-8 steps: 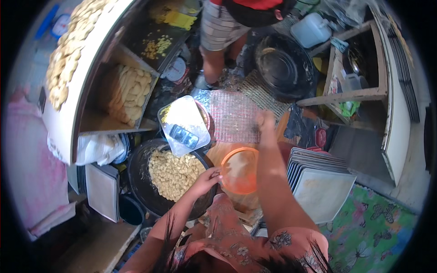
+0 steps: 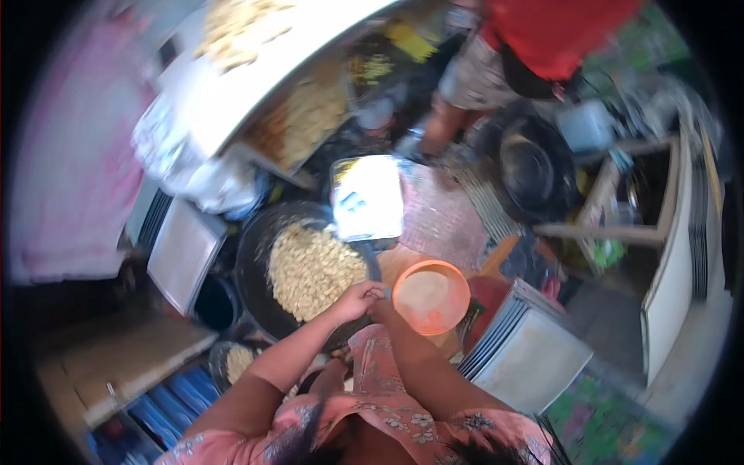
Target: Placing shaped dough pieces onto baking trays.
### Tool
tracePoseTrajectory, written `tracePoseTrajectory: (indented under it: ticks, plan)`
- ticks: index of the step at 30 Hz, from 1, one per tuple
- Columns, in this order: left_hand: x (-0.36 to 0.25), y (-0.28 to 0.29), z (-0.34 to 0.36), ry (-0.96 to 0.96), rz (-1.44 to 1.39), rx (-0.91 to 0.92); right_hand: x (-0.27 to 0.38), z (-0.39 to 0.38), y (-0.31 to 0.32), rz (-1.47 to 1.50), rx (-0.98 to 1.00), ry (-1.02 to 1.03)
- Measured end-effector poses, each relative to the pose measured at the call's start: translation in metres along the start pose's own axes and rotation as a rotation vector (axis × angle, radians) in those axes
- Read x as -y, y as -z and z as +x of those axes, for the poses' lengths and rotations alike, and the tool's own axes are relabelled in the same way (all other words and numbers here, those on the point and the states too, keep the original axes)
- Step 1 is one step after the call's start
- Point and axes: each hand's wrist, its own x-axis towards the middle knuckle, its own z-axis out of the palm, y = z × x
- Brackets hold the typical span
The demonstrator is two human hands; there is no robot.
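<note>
My left hand (image 2: 358, 301) and my right hand (image 2: 379, 308) meet above the near right rim of a wide black basin (image 2: 249, 288). Pale, lumpy dough-like pieces (image 2: 314, 267) are heaped in that basin. The left fingers are pinched together, and whatever they hold is too small to make out. Most of the right fingers are hidden beside the left hand, and blur covers the rest. Just right of my hands stands an orange tub (image 2: 431, 296) with pale powder in it. Beyond the basin, a clear rectangular container (image 2: 370, 203) is washed out by glare, a dark phone-like shape on it.
A person (image 2: 496, 66) in a red top stands at the far side, near a big black tub (image 2: 535, 159). Metal trays (image 2: 535, 353) are stacked at the right, and others (image 2: 182, 252) lean at the left. A white table (image 2: 232, 101) carries dough pieces.
My right hand has come back from the mat beyond the orange tub to meet my left hand. My left hand has left the tub's rim. The view has turned.
</note>
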Motion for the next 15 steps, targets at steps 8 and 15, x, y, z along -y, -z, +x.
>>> tracePoseTrajectory:
  ticks: [8, 15]
  plan:
    - [0.093, 0.059, -0.149, -0.13, 0.057, -0.422, 0.018, -0.045, -0.134, -0.902, 0.335, 0.044]
    - [0.177, 0.084, -0.296, -0.089, 0.022, -0.948, 0.015, -0.091, -0.289, -1.047, 0.333, -0.054]
